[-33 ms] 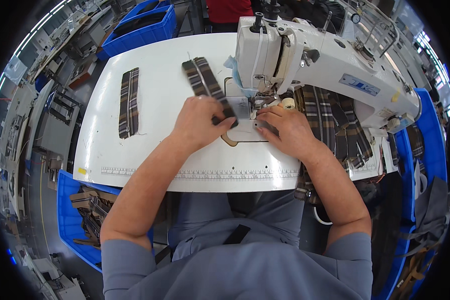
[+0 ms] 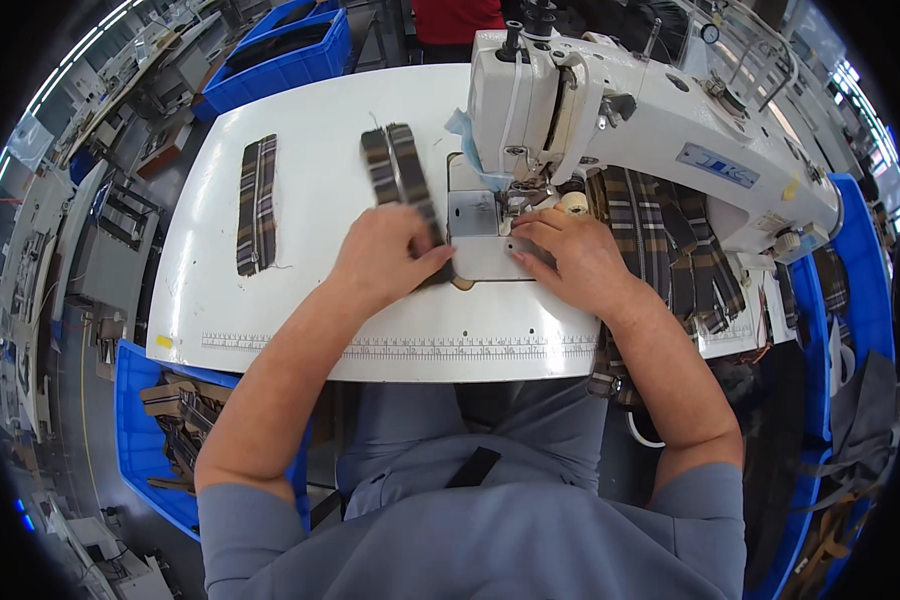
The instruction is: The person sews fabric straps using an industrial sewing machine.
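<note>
My left hand [image 2: 385,255] is closed on a brown-and-black plaid fabric strip with a zipper [image 2: 400,165], just left of the sewing machine's metal plate. The strip tilts from upper left to lower right, and my fingers cover part of it. My right hand [image 2: 575,250] rests beside the presser foot [image 2: 518,198] with its thumb and fingers apart; I see nothing in it. The white sewing machine [image 2: 610,110] stands over the plate [image 2: 475,215]. A similar plaid zipper strip [image 2: 258,205] lies apart on the left of the white table [image 2: 320,190].
Several plaid zipper pieces [image 2: 660,240] lie in a pile right of my right hand, partly over the table's front edge. A printed ruler [image 2: 420,348] runs along that edge. Blue bins stand at the lower left [image 2: 135,430], back left [image 2: 300,55] and right [image 2: 815,380].
My left hand has moved slightly left and the plaid zipper strip with it, away from the metal plate. My right hand has stayed by the presser foot.
</note>
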Demonstrator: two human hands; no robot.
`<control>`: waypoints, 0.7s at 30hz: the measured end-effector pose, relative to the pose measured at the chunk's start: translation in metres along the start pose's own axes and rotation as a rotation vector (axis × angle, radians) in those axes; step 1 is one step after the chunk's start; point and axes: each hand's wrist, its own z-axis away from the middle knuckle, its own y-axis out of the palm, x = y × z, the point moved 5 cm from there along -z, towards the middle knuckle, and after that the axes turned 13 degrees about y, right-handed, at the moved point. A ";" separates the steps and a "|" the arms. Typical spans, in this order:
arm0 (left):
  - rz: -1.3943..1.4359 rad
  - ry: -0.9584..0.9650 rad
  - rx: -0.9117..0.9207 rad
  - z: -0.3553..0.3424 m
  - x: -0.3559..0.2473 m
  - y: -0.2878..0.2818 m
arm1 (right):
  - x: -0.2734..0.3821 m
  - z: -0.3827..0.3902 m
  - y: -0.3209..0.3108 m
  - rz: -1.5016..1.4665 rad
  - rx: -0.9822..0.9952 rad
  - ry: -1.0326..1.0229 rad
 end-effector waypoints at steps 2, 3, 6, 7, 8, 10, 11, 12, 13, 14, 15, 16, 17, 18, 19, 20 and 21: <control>0.178 0.001 -0.128 0.046 0.018 0.007 | 0.000 0.000 0.001 -0.017 -0.011 -0.016; 0.203 -0.022 -0.229 0.068 0.012 0.000 | -0.001 0.000 0.002 -0.025 -0.022 -0.023; 0.224 -0.093 -0.353 0.126 0.018 -0.010 | -0.001 -0.001 0.001 -0.018 -0.006 -0.001; 0.226 -0.143 -0.387 0.142 0.027 -0.012 | 0.000 -0.002 0.001 -0.023 -0.005 0.000; 0.227 -0.140 -0.382 0.151 0.033 -0.015 | 0.000 -0.002 0.000 -0.017 0.008 0.003; 0.051 0.124 -0.203 0.153 0.023 -0.018 | -0.001 -0.003 0.001 -0.009 0.022 0.008; 0.186 0.049 -0.089 0.152 0.017 -0.014 | -0.002 -0.002 0.001 -0.014 0.026 0.004; 0.188 0.054 -0.088 0.143 0.014 -0.011 | -0.003 -0.002 0.001 -0.018 0.029 0.001; 0.216 0.228 -0.061 0.135 0.003 -0.008 | -0.002 -0.002 0.002 -0.022 0.031 -0.005; 0.245 0.408 -0.032 0.126 -0.008 -0.004 | -0.001 -0.002 0.002 -0.038 0.034 -0.012; 0.361 0.468 -0.044 0.115 -0.017 0.000 | 0.000 -0.002 0.001 -0.053 0.036 -0.018; 0.355 0.528 -0.040 0.101 -0.024 0.002 | 0.000 -0.002 0.001 -0.050 0.036 -0.016; 0.404 0.539 -0.029 0.084 -0.025 0.012 | 0.003 -0.001 0.001 -0.079 0.040 -0.049; 0.450 0.546 -0.018 0.067 -0.025 0.024 | 0.006 -0.001 0.001 -0.112 0.043 -0.083; 0.496 0.504 -0.013 0.049 -0.026 0.033 | 0.006 -0.001 0.000 -0.108 0.044 -0.079; 0.539 0.457 -0.011 0.035 -0.026 0.040 | 0.009 -0.001 0.000 -0.093 0.080 -0.103; 0.488 0.511 -0.062 0.024 -0.027 0.040 | 0.012 -0.001 0.001 -0.078 0.118 -0.128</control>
